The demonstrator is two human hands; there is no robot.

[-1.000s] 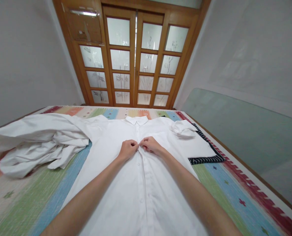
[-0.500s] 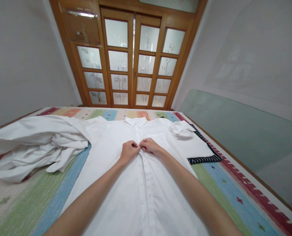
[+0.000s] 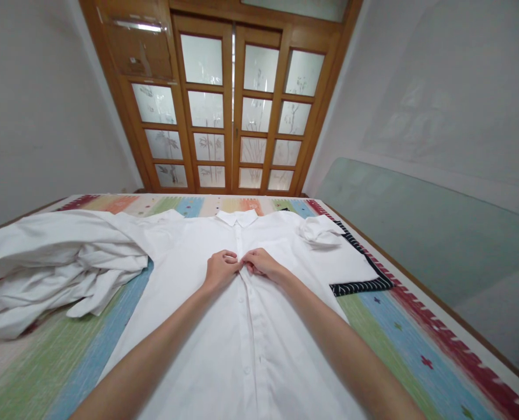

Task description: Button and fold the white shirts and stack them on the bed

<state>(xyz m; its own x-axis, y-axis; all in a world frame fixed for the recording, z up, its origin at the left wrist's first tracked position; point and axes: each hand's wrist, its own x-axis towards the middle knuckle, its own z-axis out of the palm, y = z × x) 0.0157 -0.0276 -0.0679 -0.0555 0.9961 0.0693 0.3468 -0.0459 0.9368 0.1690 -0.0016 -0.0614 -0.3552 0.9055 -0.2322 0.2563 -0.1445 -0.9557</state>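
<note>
A white collared shirt [image 3: 189, 326] lies face up with its collar away from me. My left hand [image 3: 221, 269] and my right hand [image 3: 262, 263] meet at the front placket, below the collar. Fingers of both hands are pinched on the placket edges, the fingertips almost touching; any button between them is hidden. Below the hands the placket edges lie slightly apart, with small buttons along one side. The right sleeve area [image 3: 323, 230] has a crumpled white cuff lying on it.
Bunched white cloth [image 3: 80, 256] lies at the left on a striped, multicoloured table cover [image 3: 399, 344]. A black-and-white striped edge [image 3: 362, 287] shows from under the shirt at right. Beyond stand wooden glazed doors [image 3: 231, 116]; a pale green panel [image 3: 417, 221] leans along the right wall.
The view has shifted slightly, so the scene sits a little further left. Both hands stay at the same part of the placket, with only slight finger movement.
</note>
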